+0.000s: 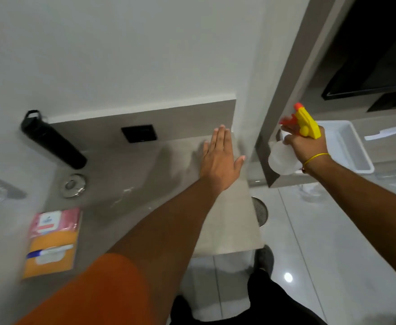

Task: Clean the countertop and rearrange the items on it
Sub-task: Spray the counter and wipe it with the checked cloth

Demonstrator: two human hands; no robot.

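Note:
My left hand (219,160) lies flat and open, palm down, on the grey countertop (145,179) near its back right corner. My right hand (302,146) is off to the right of the counter, holding a clear spray bottle (282,160) with a yellow and orange trigger head, held in the air beside the grey partition edge. On the counter's left stand a tall black bottle (51,139), a round metal lid (72,185) and a pink and orange packet (54,240) with a pen lying on it.
A black socket plate (139,133) sits on the grey backsplash. To the right, beyond the partition (283,95), a white plastic tub (347,146) rests on a lower surface. A round floor drain (260,211) and glossy floor tiles lie below the counter's right edge.

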